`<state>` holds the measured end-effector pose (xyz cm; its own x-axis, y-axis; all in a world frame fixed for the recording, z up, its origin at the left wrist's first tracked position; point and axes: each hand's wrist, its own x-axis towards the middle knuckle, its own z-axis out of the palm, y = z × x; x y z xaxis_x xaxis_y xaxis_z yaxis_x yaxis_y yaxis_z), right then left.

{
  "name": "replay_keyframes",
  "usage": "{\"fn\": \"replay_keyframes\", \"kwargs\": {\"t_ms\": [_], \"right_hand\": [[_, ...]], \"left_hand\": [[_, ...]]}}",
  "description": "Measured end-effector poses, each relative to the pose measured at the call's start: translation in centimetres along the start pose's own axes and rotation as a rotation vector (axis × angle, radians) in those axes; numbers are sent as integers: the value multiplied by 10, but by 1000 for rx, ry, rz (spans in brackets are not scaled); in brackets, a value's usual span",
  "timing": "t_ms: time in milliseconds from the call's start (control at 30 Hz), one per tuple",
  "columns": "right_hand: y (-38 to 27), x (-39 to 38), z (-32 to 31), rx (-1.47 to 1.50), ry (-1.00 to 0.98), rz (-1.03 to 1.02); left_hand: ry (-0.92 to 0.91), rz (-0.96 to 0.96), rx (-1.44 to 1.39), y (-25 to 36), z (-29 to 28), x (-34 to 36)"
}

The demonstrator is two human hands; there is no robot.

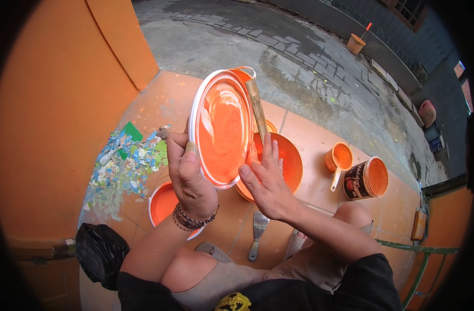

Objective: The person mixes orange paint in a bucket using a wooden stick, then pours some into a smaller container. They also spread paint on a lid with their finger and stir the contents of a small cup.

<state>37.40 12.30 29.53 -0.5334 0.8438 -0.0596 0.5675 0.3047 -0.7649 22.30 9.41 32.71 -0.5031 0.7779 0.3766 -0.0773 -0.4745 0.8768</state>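
My left hand (190,181) grips an upright round lid (221,129) with a white rim and orange paint across its face. My right hand (268,186) is open, fingers stretched up beside the lid's right edge, fingertips at the lower end of a wooden stick (256,106); whether they touch it is unclear. An orange piece with a wire loop shows behind the lid's top. Below lie a large orange basin (291,166), partly hidden, a white-rimmed container of orange paint (162,202) and a metal scraper (259,228).
An orange dipper (340,157) and dark-labelled bucket (361,181) sit right. Paint flakes (120,166) and black bag (99,251) lie left on the tiled floor (315,197), beside an orange wall (50,129). A green railing (423,249) is lower right; a pail (355,44) stands outside.
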Motion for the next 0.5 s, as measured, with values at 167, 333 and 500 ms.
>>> {"fn": "replay_keyframes", "kwargs": {"t_ms": [167, 333, 500], "right_hand": [[-5, -3, 4, 212, 9, -2], [-5, 0, 6, 214, 49, -36], [-10, 4, 6, 177, 47, -38]], "left_hand": [[-2, 7, -26, 7, 9, -6], [-83, 109, 63, 2, 4, -11], [-50, 236, 136, -2, 10, -9]]}}
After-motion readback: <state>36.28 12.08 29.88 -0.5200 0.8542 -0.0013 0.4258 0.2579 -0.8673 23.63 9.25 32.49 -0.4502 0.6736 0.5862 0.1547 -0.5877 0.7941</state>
